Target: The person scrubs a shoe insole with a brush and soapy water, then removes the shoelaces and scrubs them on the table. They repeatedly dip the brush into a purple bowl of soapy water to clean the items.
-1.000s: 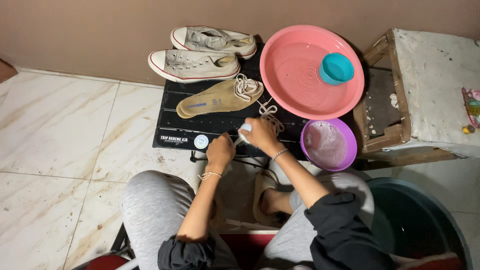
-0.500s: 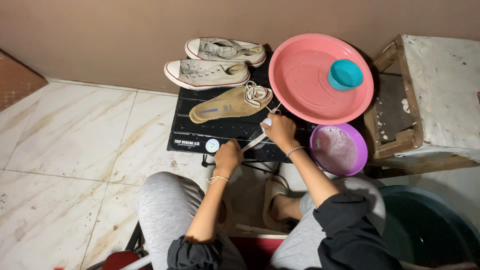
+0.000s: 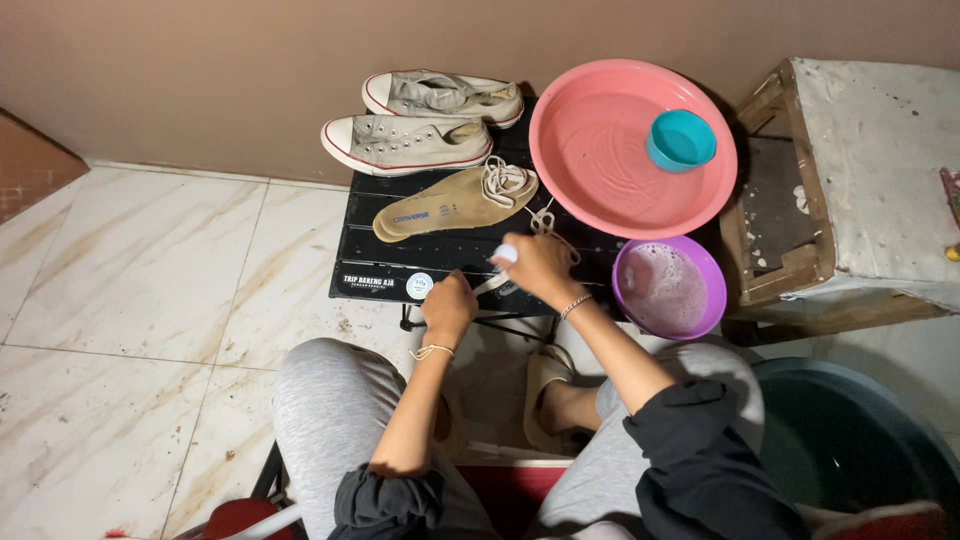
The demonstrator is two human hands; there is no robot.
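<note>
Seated person looks down on a low black slatted table (image 3: 400, 255). At its far left corner two grey canvas sneakers (image 3: 405, 143) lie side by side, toes to the left. Just nearer, a tan insole (image 3: 440, 208) lies long axis left-to-right, slightly tilted, with a bundle of off-white shoelace (image 3: 507, 180) piled on its right end. Left hand (image 3: 449, 307) sits at the table's near edge, fingers curled shut around one end of a lace. Right hand (image 3: 538, 268) is just to the right and a bit farther in, fingers also closed, pinching something small and white (brush or lace end, cannot tell). The lace runs short and taut between the two hands, axis diagonal from near-left to far-right, so both hands are on it. Pink basin (image 3: 600, 150) covers the far right corner with a teal cup (image 3: 680, 140) inside. Purple bowl (image 3: 668, 288) of sudsy water sits off the near right edge, close to the right hand.
</note>
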